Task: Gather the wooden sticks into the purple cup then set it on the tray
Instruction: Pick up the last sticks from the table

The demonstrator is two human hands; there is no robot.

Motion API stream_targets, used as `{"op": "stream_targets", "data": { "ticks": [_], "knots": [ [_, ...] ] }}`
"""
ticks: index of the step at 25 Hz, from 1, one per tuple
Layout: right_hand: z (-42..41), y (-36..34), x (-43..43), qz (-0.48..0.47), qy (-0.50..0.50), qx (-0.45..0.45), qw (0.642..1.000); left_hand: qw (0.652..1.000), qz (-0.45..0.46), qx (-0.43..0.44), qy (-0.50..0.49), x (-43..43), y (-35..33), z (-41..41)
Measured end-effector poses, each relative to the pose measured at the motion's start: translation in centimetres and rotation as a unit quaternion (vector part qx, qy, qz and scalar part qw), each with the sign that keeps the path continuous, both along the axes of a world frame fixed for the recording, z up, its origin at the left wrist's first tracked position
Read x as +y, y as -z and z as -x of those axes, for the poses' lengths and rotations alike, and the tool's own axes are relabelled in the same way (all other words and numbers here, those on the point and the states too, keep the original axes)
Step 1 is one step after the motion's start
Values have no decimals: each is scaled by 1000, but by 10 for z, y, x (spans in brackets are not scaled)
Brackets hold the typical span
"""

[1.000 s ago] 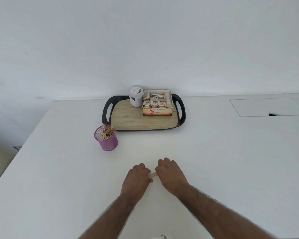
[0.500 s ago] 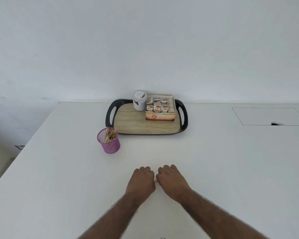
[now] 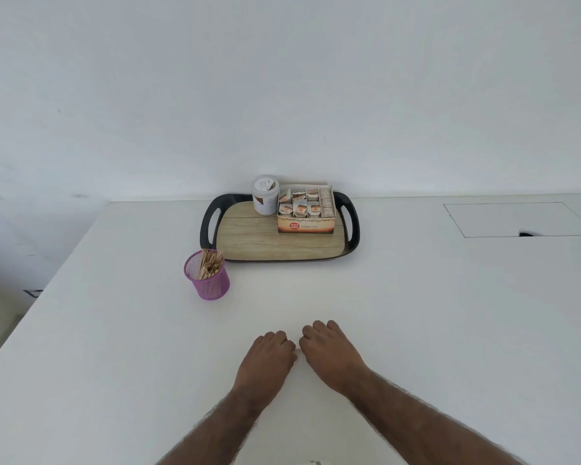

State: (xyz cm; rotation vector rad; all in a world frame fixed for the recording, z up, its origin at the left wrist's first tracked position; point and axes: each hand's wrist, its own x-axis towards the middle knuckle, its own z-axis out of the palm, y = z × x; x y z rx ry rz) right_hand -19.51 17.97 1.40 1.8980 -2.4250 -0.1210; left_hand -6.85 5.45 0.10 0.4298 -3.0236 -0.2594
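Wooden sticks (image 3: pixel 210 263) in purple cup (image 3: pixel 212 286); fingers (image 3: pixel 275 339) curled.

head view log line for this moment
purple cup beside tray, wooden sticks inside | left hand, right hand curled on table | grasp hidden

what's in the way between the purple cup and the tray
Nothing visible. The purple cup stands on the table just off the tray's near left corner, and the tray's front wood is bare; the jar and tea box sit at its back.
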Motion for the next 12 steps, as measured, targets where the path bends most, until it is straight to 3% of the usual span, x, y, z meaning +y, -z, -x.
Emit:
{"op": "stream_targets", "data": {
  "ticks": [7, 12],
  "knots": [
    [-4, -1, -4, 23, 30, -37, 999, 997, 61, -27, 34, -3, -10, 12],
    [-1, 0, 7, 15, 31, -68, 997, 998, 29, -44, 40, -7, -10, 18]
  ]
}}
